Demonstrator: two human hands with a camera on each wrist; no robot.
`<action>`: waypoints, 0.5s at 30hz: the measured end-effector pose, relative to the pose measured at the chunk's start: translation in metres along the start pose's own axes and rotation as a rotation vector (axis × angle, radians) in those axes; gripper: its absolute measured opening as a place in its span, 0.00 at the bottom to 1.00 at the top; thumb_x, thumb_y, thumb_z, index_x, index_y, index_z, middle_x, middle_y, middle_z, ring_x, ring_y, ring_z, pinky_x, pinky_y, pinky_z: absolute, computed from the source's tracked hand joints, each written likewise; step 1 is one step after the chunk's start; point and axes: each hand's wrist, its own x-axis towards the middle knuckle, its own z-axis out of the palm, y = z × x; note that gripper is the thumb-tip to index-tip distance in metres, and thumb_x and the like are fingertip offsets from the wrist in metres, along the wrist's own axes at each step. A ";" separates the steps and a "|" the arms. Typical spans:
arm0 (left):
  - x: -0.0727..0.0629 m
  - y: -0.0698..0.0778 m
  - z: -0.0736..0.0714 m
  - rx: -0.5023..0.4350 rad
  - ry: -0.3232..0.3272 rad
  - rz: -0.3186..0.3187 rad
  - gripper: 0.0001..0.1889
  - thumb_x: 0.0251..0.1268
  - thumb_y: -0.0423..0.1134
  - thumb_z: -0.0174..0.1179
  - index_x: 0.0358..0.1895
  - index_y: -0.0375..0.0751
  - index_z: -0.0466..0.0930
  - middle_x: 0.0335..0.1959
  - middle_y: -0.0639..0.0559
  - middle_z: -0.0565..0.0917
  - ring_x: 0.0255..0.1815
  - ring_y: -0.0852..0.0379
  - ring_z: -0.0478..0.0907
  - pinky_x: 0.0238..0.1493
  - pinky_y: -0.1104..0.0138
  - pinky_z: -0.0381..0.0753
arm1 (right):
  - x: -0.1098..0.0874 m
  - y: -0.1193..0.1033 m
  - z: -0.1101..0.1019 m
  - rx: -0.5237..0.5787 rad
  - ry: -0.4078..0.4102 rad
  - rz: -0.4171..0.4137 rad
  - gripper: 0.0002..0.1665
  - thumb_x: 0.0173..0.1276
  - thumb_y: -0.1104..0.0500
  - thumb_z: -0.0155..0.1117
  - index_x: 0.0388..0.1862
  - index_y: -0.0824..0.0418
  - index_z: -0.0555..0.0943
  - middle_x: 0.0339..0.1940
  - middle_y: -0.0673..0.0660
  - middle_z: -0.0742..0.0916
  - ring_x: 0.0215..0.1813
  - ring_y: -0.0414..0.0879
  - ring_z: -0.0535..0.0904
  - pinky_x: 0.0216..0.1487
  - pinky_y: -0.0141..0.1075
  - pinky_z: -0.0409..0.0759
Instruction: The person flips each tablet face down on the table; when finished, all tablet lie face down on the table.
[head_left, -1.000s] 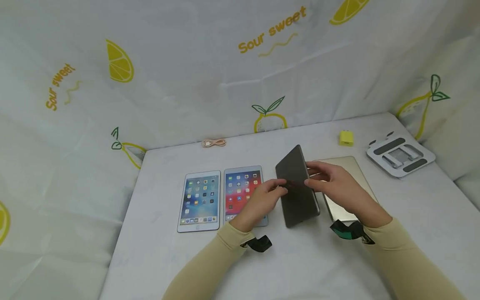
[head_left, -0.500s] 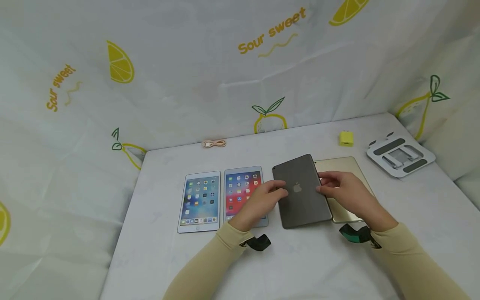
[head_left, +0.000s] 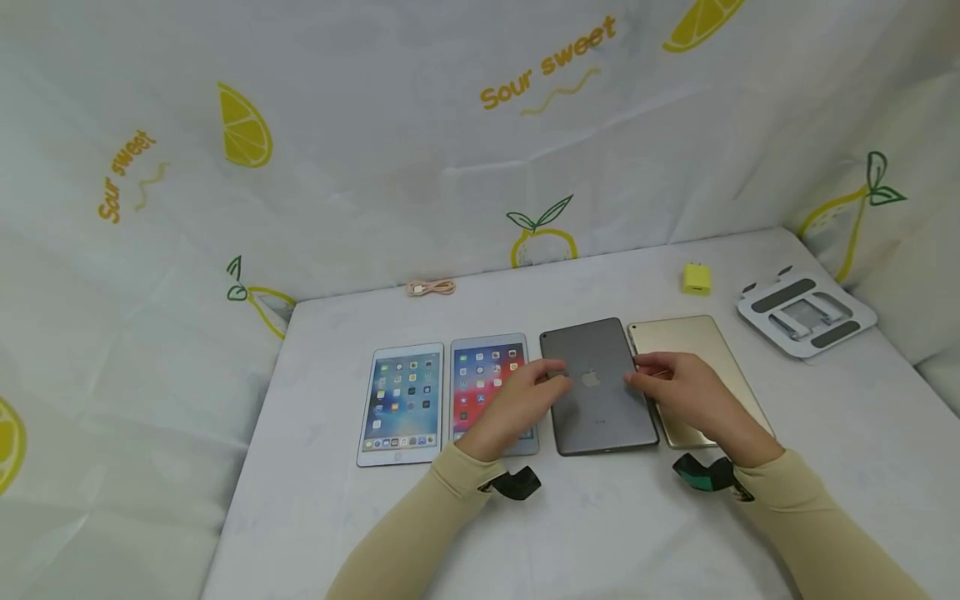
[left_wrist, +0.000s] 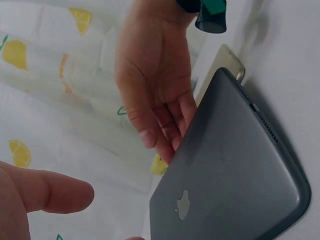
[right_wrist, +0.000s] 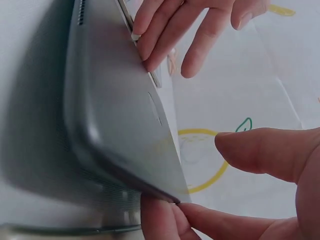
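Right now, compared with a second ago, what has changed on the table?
The dark gray tablet, earlier steeply tilted, has come down nearly flat, logo up. The right hand lowered with it, fingers still at its edge. The left hand barely moved; the gold tablet, yellow charger, cable and stand stayed put.

Grey tablet [head_left: 603, 412], gold tablet [head_left: 681, 335], yellow charger [head_left: 696, 280], lemon-patterned cloth [head_left: 375, 200]
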 end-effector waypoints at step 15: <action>-0.001 0.001 0.002 0.018 0.009 0.001 0.29 0.79 0.54 0.60 0.76 0.45 0.78 0.75 0.49 0.79 0.73 0.47 0.77 0.75 0.45 0.79 | -0.010 -0.014 0.010 -0.149 -0.008 -0.028 0.43 0.78 0.45 0.68 0.73 0.79 0.73 0.63 0.77 0.86 0.62 0.68 0.85 0.57 0.57 0.88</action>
